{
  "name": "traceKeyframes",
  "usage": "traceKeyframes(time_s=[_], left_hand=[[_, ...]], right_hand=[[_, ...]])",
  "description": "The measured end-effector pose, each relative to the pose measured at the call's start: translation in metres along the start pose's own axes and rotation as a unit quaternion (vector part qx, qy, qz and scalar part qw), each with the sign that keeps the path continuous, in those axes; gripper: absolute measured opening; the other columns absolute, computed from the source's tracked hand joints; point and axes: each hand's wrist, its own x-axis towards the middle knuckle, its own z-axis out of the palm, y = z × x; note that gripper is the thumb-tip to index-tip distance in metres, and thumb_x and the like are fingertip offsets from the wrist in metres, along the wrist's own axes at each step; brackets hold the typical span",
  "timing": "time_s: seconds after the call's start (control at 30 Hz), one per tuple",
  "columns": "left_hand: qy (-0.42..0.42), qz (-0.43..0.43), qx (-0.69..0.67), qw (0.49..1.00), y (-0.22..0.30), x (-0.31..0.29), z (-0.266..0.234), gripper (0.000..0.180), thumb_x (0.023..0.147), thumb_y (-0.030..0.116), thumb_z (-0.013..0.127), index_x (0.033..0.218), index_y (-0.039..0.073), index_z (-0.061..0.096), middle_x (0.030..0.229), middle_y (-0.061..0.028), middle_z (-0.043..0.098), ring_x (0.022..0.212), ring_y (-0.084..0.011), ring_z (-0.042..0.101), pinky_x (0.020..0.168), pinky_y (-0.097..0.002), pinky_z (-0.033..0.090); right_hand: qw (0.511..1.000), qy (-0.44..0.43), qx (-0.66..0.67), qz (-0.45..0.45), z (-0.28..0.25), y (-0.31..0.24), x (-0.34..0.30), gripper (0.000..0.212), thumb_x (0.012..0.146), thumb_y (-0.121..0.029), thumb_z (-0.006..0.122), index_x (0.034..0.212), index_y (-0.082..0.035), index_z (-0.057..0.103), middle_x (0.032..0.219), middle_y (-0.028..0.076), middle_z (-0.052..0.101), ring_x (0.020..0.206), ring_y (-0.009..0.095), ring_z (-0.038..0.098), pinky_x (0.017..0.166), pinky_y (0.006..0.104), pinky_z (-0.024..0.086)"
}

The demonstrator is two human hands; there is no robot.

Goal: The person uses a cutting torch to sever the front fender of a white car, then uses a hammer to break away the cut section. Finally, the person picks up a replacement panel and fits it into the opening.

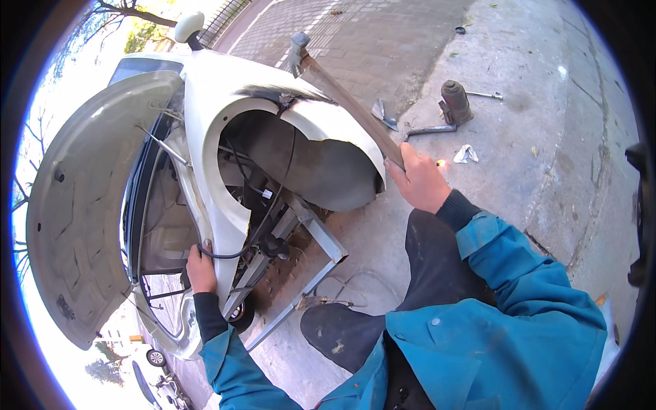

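My right hand [420, 179] is closed round the lower end of a hammer's [354, 109] wooden handle. Its metal head is raised and overlaps the white car fender [215, 78] in the view; whether they touch, I cannot tell. The fender is creased and scuffed dark above the open wheel arch, where its rim is bent. My left hand [201, 272] grips the front edge of the bodywork, its fingertips beside a black cable [232, 256]. Inside the arch, a dark liner [335, 174] and loose wires show, with no wheel in the opening.
The raised hood [96, 198] stands at the left. A metal frame [321, 236] juts out below the arch, near my knees. On the concrete to the right are a bottle jack [456, 102], a metal bar [430, 129] and a crumpled white scrap [467, 154].
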Motion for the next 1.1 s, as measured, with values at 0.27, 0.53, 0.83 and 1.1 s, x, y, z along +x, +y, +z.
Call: traceKeyframes(time_s=[0.27,0.53,0.83,1.1], left_hand=[[-0.008,0.0,0.007,1.0,-0.003,-0.002,-0.001,0.052,0.11,0.047,0.06,0.099,-0.003,0.062,0.095,-0.0321,0.07,0.096,-0.0575,0.064,0.082,-0.0564,0.049],[-0.007,-0.008,-0.006,1.0,-0.003,0.0,0.001,0.052,0.11,0.047,0.06,0.096,-0.003,0.06,0.092,-0.0314,0.069,0.091,-0.0564,0.062,0.079,-0.0558,0.049],[-0.008,-0.003,0.023,1.0,-0.003,0.004,0.0,0.051,0.112,0.044,0.06,0.104,-0.005,0.065,0.095,-0.0297,0.07,0.087,-0.0471,0.063,0.084,-0.0506,0.05],[-0.007,0.001,0.0,1.0,0.0,0.002,0.0,0.051,0.111,0.045,0.06,0.097,-0.004,0.06,0.094,-0.0332,0.068,0.093,-0.0574,0.062,0.08,-0.0558,0.048]], right_hand=[[0.998,0.018,-0.016,-0.052,0.011,0.01,0.007,0.031,0.107,-0.022,0.067,0.105,0.002,0.049,0.078,0.033,0.068,0.077,0.055,0.07,0.068,0.0597,0.056],[0.997,0.038,-0.039,-0.052,0.011,0.011,0.008,0.03,0.107,-0.022,0.067,0.104,0.001,0.049,0.079,0.033,0.069,0.078,0.054,0.071,0.069,0.0597,0.056],[0.997,0.02,-0.061,-0.036,0.006,0.01,0.011,0.031,0.107,-0.023,0.067,0.105,0.002,0.049,0.081,0.034,0.069,0.082,0.055,0.071,0.072,0.0596,0.057],[0.999,-0.009,-0.036,-0.014,0.011,0.011,0.013,0.032,0.107,-0.025,0.066,0.105,0.003,0.05,0.081,0.034,0.069,0.082,0.054,0.071,0.074,0.0601,0.057]])
